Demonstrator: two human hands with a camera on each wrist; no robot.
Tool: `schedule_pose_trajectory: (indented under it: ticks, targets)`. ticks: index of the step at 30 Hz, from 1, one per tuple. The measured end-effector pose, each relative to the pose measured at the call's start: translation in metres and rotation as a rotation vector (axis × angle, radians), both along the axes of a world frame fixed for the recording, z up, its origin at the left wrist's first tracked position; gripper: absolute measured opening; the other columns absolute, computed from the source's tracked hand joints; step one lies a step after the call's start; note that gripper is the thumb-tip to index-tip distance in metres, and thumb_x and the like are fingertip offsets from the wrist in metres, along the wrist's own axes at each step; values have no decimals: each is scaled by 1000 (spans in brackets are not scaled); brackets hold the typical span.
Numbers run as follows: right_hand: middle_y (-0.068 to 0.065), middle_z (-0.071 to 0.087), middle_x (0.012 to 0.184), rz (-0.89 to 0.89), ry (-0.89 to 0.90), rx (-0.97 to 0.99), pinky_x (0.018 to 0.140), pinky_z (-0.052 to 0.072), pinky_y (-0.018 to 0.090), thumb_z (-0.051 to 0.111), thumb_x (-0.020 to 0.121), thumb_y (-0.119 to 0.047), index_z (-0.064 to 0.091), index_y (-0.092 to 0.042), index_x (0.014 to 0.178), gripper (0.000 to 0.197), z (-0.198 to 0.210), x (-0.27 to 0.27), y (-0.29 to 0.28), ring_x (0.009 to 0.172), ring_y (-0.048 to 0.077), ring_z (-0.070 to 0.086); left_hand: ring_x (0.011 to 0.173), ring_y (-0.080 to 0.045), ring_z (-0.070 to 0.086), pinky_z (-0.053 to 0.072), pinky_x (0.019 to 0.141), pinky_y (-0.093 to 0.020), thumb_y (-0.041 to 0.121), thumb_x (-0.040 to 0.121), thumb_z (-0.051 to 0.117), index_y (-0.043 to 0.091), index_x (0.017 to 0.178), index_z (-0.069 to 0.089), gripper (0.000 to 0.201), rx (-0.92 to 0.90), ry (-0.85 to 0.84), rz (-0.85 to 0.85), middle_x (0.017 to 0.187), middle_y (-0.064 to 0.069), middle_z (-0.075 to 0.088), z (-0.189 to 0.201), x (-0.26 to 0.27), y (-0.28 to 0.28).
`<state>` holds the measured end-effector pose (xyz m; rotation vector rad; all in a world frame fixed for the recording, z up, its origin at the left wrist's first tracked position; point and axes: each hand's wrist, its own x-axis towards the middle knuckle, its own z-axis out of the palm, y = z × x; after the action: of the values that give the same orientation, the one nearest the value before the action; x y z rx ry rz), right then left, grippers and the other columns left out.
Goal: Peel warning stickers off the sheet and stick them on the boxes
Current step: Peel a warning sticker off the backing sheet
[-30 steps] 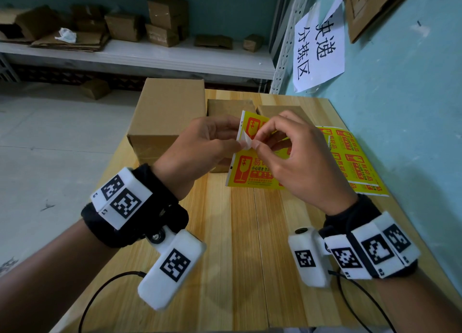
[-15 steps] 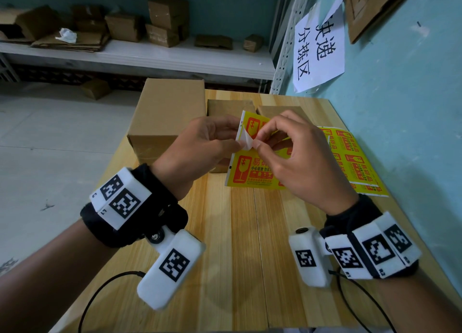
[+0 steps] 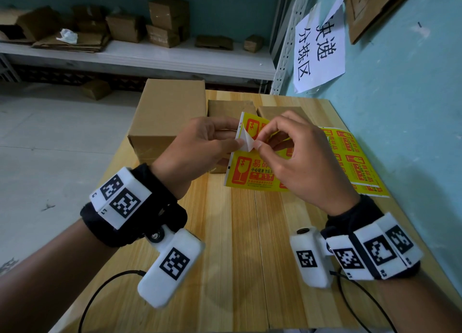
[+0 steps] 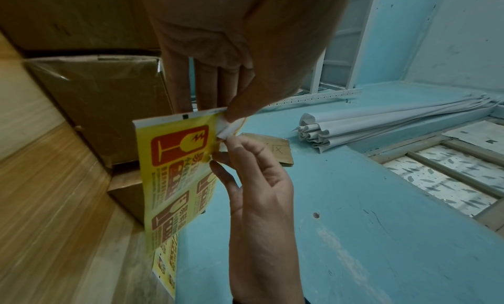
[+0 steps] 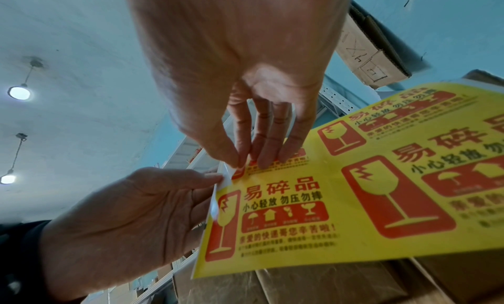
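Note:
I hold a yellow sticker sheet (image 3: pixel 252 176) with red fragile marks upright above the table. My left hand (image 3: pixel 235 140) pinches its left edge, which the left wrist view shows as thumb against fingers (image 4: pixel 234 112). A white corner flap (image 3: pixel 246 142) is folded back from that edge. My right hand (image 3: pixel 258 143) pinches this flap while its other fingers (image 5: pixel 268 155) lie on the sheet's printed face (image 5: pixel 354 201). Behind the sheet stand a large cardboard box (image 3: pixel 170 112) and two lower boxes (image 3: pixel 230 106) (image 3: pixel 280 111); no sticker shows on their visible faces.
More yellow sticker sheets (image 3: pixel 355 162) lie on the wooden table (image 3: pixel 245 245) by the blue wall on the right. A paper sign (image 3: pixel 317 47) hangs on that wall. Beyond the table, a shelf (image 3: pixel 150 57) holds several cardboard boxes. Cables trail from both wrist units.
Both hands and the sheet stay almost where they were. The white flap at the sheet's left edge looks slightly more lifted.

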<state>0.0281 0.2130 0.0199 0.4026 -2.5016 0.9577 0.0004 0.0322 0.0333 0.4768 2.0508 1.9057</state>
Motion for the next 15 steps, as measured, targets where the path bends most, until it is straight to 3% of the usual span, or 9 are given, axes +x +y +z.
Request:
schedule_pose_trajectory:
  ticks: [15]
  targets:
    - [-4, 57, 93, -3, 8, 4, 73, 50, 18, 70, 92, -22, 67, -16, 88, 8, 0, 0, 1, 84, 11, 62, 82, -13, 74, 56, 65, -19, 6, 97, 53, 15, 105, 69, 20, -8, 4, -2, 91, 1, 77, -1, -1, 0]
